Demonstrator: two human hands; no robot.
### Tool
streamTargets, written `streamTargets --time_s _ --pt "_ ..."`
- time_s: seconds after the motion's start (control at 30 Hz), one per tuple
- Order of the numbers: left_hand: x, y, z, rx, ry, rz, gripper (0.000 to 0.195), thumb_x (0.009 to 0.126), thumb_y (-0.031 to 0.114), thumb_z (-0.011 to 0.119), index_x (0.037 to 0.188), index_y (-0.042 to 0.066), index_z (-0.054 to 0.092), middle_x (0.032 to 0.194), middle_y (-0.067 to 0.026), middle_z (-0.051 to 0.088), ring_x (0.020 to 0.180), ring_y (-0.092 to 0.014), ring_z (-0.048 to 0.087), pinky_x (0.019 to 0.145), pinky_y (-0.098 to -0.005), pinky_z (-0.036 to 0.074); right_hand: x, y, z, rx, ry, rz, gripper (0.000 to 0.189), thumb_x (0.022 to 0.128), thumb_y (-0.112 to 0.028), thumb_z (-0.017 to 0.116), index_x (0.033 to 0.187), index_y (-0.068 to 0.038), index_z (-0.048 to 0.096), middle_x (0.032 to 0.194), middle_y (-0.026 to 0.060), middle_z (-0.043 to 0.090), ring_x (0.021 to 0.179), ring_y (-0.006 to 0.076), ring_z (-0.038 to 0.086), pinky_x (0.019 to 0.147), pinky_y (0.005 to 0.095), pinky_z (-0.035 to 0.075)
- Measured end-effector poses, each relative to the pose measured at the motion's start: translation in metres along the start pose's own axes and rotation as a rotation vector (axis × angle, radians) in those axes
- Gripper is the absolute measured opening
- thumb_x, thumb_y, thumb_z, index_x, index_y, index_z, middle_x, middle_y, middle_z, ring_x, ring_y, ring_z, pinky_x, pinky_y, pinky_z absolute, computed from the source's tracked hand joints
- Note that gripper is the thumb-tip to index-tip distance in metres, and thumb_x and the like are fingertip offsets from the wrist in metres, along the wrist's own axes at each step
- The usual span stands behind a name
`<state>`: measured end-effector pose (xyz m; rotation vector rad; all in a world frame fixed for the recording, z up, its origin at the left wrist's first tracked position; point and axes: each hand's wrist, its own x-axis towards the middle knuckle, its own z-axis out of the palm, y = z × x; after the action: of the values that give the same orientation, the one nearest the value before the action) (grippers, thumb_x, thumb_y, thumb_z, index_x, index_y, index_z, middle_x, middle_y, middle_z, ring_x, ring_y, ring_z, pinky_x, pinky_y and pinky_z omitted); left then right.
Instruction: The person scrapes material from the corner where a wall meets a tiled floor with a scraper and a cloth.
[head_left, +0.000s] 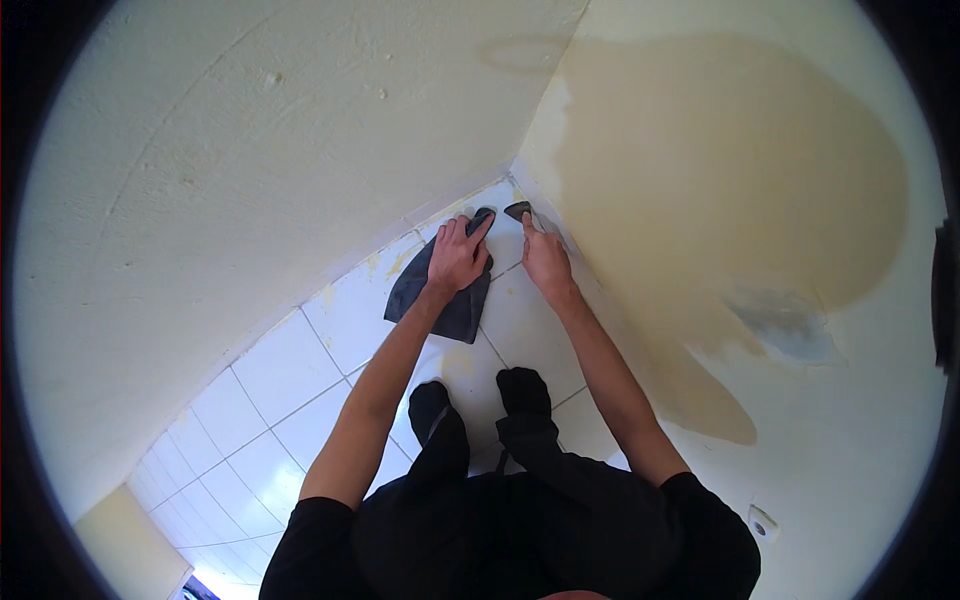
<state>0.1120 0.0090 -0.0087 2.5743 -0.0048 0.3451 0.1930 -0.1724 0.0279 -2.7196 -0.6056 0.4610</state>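
Observation:
My left hand (456, 256) presses a dark grey cloth (454, 311) against the white floor tiles, with part of it bunched under the fingers and the rest spread toward me. Close to the right-hand wall, my right hand (546, 259) grips a scraper with a dark, wide blade (517, 211); its handle is mostly hidden in the hand. The blade lies at the floor near the room corner, a little apart from the cloth. Yellowish residue (403, 260) marks the tiles left of the cloth.
Two walls meet ahead of me; the right wall carries a large tan patch (735, 172) and a grey patch (784, 322). A low skirting (345, 266) edges the floor. My feet in black socks (523, 390) stand behind the cloth. A fixture (763, 525) sits on the right wall.

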Motion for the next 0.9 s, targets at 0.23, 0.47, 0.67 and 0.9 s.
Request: streamTargets --time_s 0.23,0.47,0.67,0.9 --pt "-0.0018 -0.0014 0.0005 -0.005 0.003 -0.004 0.057 0.089 0.016 0.061 0.146 0.019 0.057 0.11 -0.018 0.054 0.103 -0.036 0.053 0.093 -0.0471 0.043 -0.0027 -0.0021 -0.0007 0.029 -0.008 0.011 0.054 0.097 -0.01 0.055 0.15 -0.006 0.047 0.09 0.0296 0.07 0.085 0.044 0.072 0.078 0.0535 0.059" --pt "-0.0019 -0.0015 -0.0009 -0.004 0.003 -0.008 0.057 0.089 0.015 0.061 0.146 0.02 0.056 0.111 -0.0176 0.054 0.105 -0.035 0.053 0.093 -0.0462 0.043 -0.0013 -0.0073 -0.0052 0.043 -0.013 0.039 0.053 0.096 -0.01 0.055 0.148 -0.006 0.049 0.089 0.0301 0.07 0.084 0.0446 0.071 0.078 0.0541 0.059" --pt "0.0009 -0.0007 -0.0013 -0.006 -0.007 -0.017 0.057 0.089 0.015 0.061 0.146 0.019 0.056 0.111 -0.0177 0.054 0.105 -0.035 0.053 0.093 -0.0464 0.043 -0.0039 -0.0015 -0.0032 0.025 0.001 0.005 0.052 0.097 -0.01 0.055 0.149 -0.006 0.048 0.089 0.0297 0.07 0.084 0.0443 0.071 0.077 0.0536 0.059" --pt "-0.0005 0.0002 0.0004 -0.014 0.008 0.005 0.056 0.09 0.016 0.061 0.146 0.019 0.056 0.11 -0.0174 0.054 0.103 -0.035 0.053 0.092 -0.0463 0.043 -0.0011 -0.0012 -0.001 0.033 0.024 0.006 0.051 0.097 -0.01 0.054 0.148 -0.006 0.05 0.089 0.03 0.07 0.084 0.0446 0.071 0.077 0.0542 0.059"
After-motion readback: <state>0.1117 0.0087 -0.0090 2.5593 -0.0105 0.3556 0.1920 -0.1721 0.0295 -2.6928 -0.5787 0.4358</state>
